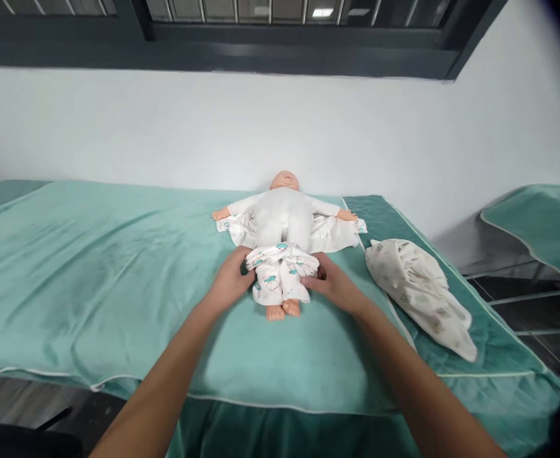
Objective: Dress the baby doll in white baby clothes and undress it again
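A baby doll (pixel 284 216) with a white cloth body lies on its back, its head by the wall and its bare feet toward me. Printed white baby pants (pixel 268 286) cover its lower legs, the waistband bunched around the thighs. My left hand (pixel 232 277) grips the waistband's left side between thumb and fingers. On the right side, my right hand (pixel 332 283) pinches the same pants, its fingertips partly hidden by the cloth. Under the doll's back and arms a printed white baby shirt (pixel 335 234) lies spread open.
A crumpled printed white cloth bundle (pixel 418 289) lies to the right on the green-covered bed (pixel 118 273). White wall (pixel 189 127) rises behind the bed, with a dark-framed barred window (pixel 289 44) above. At the right stands a metal frame (pixel 538 299) with green fabric.
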A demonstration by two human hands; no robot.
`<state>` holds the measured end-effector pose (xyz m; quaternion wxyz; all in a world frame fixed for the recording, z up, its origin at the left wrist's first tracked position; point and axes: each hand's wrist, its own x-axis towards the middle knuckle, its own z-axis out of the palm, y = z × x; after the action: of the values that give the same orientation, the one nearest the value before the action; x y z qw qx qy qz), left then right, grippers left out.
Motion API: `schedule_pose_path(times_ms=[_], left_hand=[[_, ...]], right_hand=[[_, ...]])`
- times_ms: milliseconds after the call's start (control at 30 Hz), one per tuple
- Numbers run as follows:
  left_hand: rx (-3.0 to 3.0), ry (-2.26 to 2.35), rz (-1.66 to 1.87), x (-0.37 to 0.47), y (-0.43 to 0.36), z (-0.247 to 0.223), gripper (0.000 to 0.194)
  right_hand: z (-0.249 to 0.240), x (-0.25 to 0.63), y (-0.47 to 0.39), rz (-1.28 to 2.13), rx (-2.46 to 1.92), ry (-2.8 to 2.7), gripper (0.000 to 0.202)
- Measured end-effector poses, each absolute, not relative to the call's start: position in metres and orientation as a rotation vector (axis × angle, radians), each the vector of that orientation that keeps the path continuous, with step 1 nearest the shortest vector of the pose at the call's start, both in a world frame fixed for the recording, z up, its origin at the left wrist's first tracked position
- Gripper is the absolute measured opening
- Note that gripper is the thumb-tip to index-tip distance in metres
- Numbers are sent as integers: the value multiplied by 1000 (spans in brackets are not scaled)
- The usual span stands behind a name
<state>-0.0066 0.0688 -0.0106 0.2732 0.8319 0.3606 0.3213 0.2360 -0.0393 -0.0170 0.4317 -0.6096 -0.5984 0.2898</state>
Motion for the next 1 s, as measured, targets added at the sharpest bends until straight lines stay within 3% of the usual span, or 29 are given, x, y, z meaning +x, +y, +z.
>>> schedule_pose_path(times_ms=[67,167,200,267,533,833,1000], left_hand=[[2250,895,740,-18,58,-5,43],[2331,722,517,-30,46,2,104],[2365,705,463,-33,43,4,117],[2440,732,420,-34,39,5,126],[2623,747,482,-24,24,9,124],[2267,747,428,-26,-11,48,56],[2064,638,239,-34,-23,74,48]], right_hand=[[-11,232,-58,855,-1482,-1568,68],[0,219,-79,886,-1485,-1666,112],[3,214,-82,845,-1528,-1665,117],[7,203,-85,745,-1633,-1644,117],[16,203,-84,615,-1770,-1730,80],[37,208,-112,521,-1847,-1818,44],[69,221,-138,786,-1765,-1828,38]])
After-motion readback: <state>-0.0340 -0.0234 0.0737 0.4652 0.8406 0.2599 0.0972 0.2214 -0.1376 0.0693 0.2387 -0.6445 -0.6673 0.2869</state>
